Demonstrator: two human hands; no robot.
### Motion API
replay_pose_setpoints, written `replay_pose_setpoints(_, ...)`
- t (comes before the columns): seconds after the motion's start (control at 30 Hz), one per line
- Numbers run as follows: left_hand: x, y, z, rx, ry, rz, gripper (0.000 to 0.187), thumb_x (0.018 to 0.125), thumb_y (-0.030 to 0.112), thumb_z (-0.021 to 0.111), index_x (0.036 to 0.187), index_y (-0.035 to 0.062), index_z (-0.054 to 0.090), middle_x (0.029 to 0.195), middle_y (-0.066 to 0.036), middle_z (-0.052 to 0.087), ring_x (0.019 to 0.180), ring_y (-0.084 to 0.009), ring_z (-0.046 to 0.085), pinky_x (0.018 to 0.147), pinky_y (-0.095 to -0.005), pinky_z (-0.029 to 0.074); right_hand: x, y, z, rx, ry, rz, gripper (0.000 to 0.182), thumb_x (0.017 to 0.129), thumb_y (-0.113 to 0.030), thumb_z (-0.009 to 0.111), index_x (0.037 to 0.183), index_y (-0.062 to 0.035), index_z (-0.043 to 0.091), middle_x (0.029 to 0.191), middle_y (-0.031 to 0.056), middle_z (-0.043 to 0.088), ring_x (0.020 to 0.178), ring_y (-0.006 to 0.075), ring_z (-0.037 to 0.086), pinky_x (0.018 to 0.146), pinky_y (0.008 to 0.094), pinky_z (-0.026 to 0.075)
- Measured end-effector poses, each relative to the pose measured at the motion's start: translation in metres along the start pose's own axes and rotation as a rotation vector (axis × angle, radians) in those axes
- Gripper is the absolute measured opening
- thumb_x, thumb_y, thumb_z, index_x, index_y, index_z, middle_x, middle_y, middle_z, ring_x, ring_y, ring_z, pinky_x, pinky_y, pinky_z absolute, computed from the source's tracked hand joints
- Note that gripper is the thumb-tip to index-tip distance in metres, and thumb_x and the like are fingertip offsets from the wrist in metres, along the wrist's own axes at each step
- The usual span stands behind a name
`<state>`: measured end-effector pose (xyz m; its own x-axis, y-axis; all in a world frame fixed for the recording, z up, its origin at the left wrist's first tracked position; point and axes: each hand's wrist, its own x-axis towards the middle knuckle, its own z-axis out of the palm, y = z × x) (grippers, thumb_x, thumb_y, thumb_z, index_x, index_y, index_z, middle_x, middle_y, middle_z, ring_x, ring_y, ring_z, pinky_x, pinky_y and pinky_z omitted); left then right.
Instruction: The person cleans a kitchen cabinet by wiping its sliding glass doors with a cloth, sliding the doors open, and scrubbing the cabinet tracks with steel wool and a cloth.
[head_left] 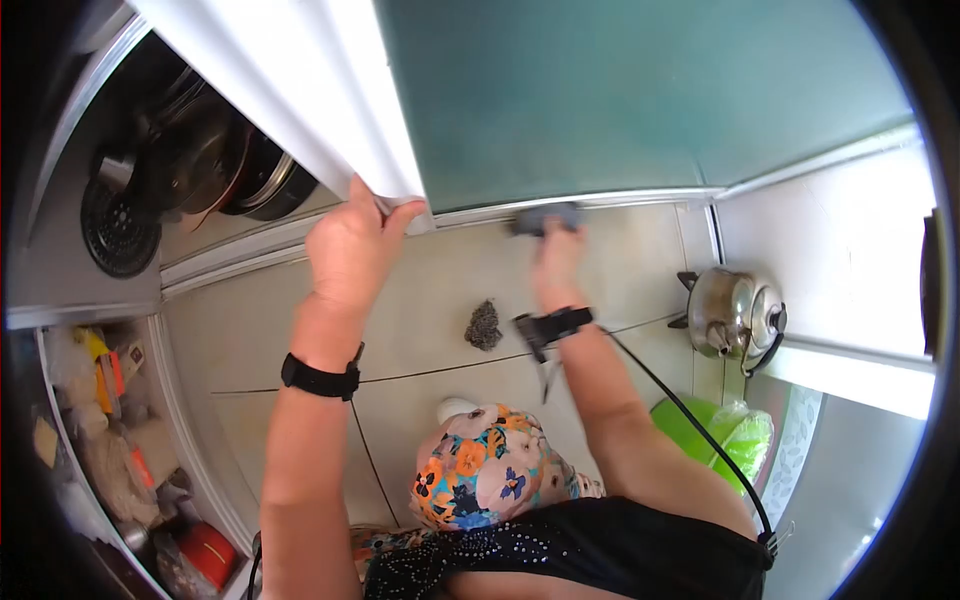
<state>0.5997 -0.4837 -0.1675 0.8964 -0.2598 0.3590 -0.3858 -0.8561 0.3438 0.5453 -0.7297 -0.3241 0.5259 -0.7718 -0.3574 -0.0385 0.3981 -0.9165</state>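
My left hand (345,245) is closed on the lower corner of a white door edge (330,90), thumb and fingers pinching it from both sides. Farther right, my right hand (560,262) presses a dark grey pad (546,218) against the bottom rail of the green door panel (600,100). Motion blurs the pad, and I cannot tell whether it is a sponge or a folded cloth. A clump of steel wool (483,326) lies on the tiled floor between my forearms. Both wrists wear black straps.
Pots and pans (215,165) fill the cabinet at upper left. Below it, an open drawer (165,400) holds packets and a red item. On the right stand a metal kettle (735,310) and a bright green container (710,430). A black cable (680,405) runs along my right arm.
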Motion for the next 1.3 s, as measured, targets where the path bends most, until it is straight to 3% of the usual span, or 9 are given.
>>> replay_pose_setpoints(0.13,-0.002,0.010,0.002,0.016,-0.006,-0.021,0.050,0.081,0.050,0.072,0.090,0.0040,0.055,0.056,-0.007,0.062,0.050,-0.0262,0.063,0.046,-0.0357,0.049,0.074,-0.044,-0.060,0.137,-0.118,-0.255,0.014,0.093,-0.001,0.051,0.107,-0.0046,0.052,0.087,0.0057,0.060,0.074,0.0183,0.058,0.062,0.0362,0.051)
replay_pose_setpoints(0.23,-0.001,0.018,0.011,-0.036,-0.034,-0.077,0.050,0.082,0.050,0.071,0.093,0.0039,0.054,0.058,-0.007,0.063,0.052,-0.0262,0.064,0.047,-0.0358,0.049,0.085,-0.003,-0.042,0.139,0.140,-0.363,0.011,0.094,-0.001,0.049,0.104,-0.0051,0.052,0.085,0.0046,0.058,0.072,0.0176,0.056,0.061,0.0354,0.049)
replay_pose_setpoints(0.37,0.001,0.022,0.004,0.024,-0.095,-0.084,0.047,0.085,0.048,0.069,0.096,0.0043,0.053,0.060,-0.007,0.065,0.056,-0.0269,0.066,0.050,-0.0378,0.051,-0.037,0.101,0.055,-0.052,-0.047,-0.404,0.041,0.088,-0.005,0.062,0.124,-0.0033,0.042,0.115,0.0085,0.053,0.103,0.0208,0.052,0.086,0.0384,0.049)
replay_pose_setpoints(0.4,0.002,0.021,0.003,0.033,-0.092,-0.089,0.047,0.085,0.048,0.069,0.096,0.0043,0.053,0.060,-0.007,0.065,0.056,-0.0269,0.066,0.050,-0.0378,0.051,-0.096,0.083,0.086,0.120,-0.161,0.030,0.039,0.091,-0.004,0.059,0.125,-0.0078,0.041,0.117,0.0098,0.055,0.106,0.0232,0.055,0.085,0.0406,0.053)
replay_pose_setpoints(0.67,-0.068,-0.026,0.013,-0.011,-0.258,-0.065,0.021,0.087,0.028,0.064,0.090,0.0085,0.059,0.071,-0.012,0.067,0.066,-0.0342,0.067,0.056,-0.0462,0.052,-0.066,0.032,-0.014,-0.315,-0.578,0.317,0.030,0.091,-0.006,0.062,0.119,-0.0098,0.050,0.111,0.0067,0.062,0.093,0.0207,0.066,0.068,0.0330,0.058)
replay_pose_setpoints(0.8,-0.139,-0.063,0.015,0.084,-0.449,-0.146,0.020,0.085,0.028,0.064,0.077,0.0101,0.063,0.075,-0.010,0.067,0.071,-0.0311,0.066,0.059,-0.0438,0.052,-0.106,-0.055,0.026,-0.203,-0.674,-0.479,0.034,0.087,-0.003,0.067,0.118,-0.0054,0.055,0.110,0.0071,0.059,0.093,0.0178,0.061,0.083,0.0286,0.051)
replay_pose_setpoints(0.87,-0.160,-0.086,-0.003,0.115,-0.475,-0.170,0.021,0.083,0.030,0.067,0.075,0.0107,0.063,0.074,-0.009,0.066,0.069,-0.0297,0.065,0.059,-0.0432,0.051,-0.112,-0.129,0.074,-0.277,-0.464,-1.311,0.029,0.080,0.002,0.070,0.108,0.0011,0.063,0.116,0.0162,0.055,0.103,0.0255,0.057,0.088,0.0356,0.048)
replay_pose_setpoints(0.93,-0.162,-0.108,-0.019,0.134,-0.453,-0.144,0.021,0.083,0.030,0.068,0.075,0.0109,0.063,0.073,-0.008,0.066,0.069,-0.0293,0.065,0.059,-0.0430,0.051,-0.131,-0.201,0.113,-0.206,-0.232,-1.659,0.028,0.080,0.003,0.070,0.107,-0.0022,0.069,0.117,0.0174,0.055,0.100,0.0282,0.058,0.085,0.0357,0.049)
replay_pose_setpoints(1.3,-0.153,-0.157,-0.081,0.206,-0.263,-0.028,0.019,0.077,0.023,0.074,0.075,0.0085,0.062,0.073,-0.008,0.064,0.065,-0.0280,0.065,0.057,-0.0386,0.051,-0.093,-0.107,0.108,-0.669,-0.648,-1.979,0.023,0.069,-0.004,0.074,0.086,-0.0196,0.074,0.091,-0.0019,0.057,0.085,0.0206,0.053,0.071,0.0318,0.048)
